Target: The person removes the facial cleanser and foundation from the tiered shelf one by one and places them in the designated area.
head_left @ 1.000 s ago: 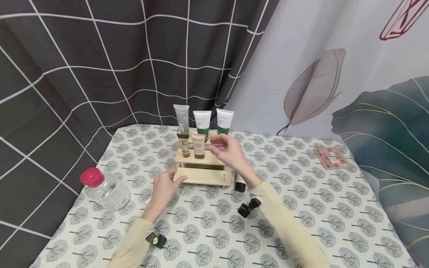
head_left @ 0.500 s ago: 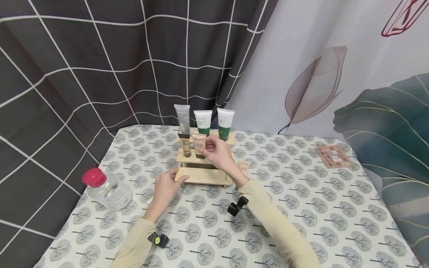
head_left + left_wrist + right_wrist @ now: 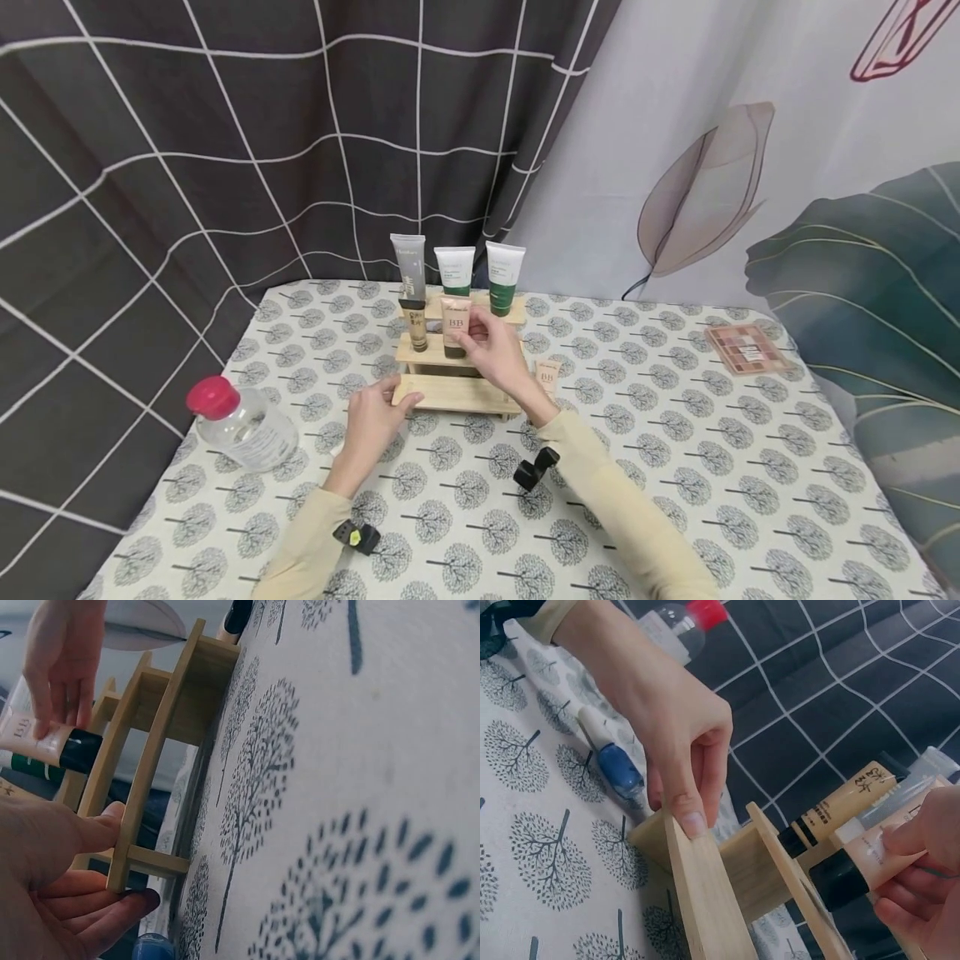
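In the head view, a three-tier wooden display rack (image 3: 453, 395) stands on the table. My left hand (image 3: 373, 423) grips the left end of its lowest step, thumb on top and fingers beneath. My right hand (image 3: 497, 350) pinches a pink BB cream tube (image 3: 454, 320), black cap down, at the middle step. Left of that tube, a gold tube (image 3: 416, 325) with black ends stands on the same step. Along the top step are a grey tube (image 3: 408, 265) and two white-and-green tubes, one on the left (image 3: 454, 265), another on the right (image 3: 504, 275).
Another BB cream tube (image 3: 547, 375) lies right of the rack, partly behind my right wrist. A clear bottle (image 3: 251, 433) with a red cap stands at left; an eyeshadow palette (image 3: 747, 348) lies far right. Near my left hand is a small blue bottle (image 3: 619, 771).
My right hand has moved left from beside the rack, taken hold of the standing BB cream tube and shifted it slightly right. My left hand keeps its grip on the rack.
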`<state>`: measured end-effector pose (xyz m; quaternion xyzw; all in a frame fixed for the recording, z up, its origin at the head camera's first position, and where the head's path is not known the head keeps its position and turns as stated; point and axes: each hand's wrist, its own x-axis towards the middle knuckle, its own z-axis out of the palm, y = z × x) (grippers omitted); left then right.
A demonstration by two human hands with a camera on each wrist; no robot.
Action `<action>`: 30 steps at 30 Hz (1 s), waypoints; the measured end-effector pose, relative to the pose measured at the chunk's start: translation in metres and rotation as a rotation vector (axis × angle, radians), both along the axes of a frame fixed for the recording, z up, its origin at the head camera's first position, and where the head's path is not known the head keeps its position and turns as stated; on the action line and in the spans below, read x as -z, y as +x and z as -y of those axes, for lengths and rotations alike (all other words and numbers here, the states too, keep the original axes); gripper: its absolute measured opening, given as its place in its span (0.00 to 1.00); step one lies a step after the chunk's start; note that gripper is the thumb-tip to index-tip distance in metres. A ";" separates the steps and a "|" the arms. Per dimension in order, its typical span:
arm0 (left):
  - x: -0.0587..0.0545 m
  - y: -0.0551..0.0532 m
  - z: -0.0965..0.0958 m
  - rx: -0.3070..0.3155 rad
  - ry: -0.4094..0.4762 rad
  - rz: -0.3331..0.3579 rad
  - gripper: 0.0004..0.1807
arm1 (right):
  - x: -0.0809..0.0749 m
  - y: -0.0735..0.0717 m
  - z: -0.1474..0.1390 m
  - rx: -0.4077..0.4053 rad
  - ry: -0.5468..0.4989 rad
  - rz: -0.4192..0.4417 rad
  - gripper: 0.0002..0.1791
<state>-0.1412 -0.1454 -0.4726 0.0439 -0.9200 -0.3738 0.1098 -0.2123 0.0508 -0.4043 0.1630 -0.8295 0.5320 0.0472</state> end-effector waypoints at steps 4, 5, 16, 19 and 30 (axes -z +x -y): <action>-0.001 -0.001 0.000 0.001 -0.014 0.004 0.31 | -0.002 0.003 -0.009 0.024 -0.017 0.003 0.16; -0.001 -0.001 0.001 0.002 -0.013 0.008 0.31 | -0.002 0.004 -0.012 0.022 -0.027 0.009 0.16; 0.000 -0.002 0.003 0.019 -0.007 0.021 0.31 | -0.004 0.006 -0.045 0.070 -0.037 0.054 0.18; 0.000 -0.002 0.003 0.015 -0.017 0.008 0.31 | -0.005 0.007 -0.053 0.087 -0.019 0.063 0.18; 0.000 -0.001 0.003 0.010 -0.007 0.010 0.32 | -0.005 0.010 -0.083 0.133 0.034 0.073 0.18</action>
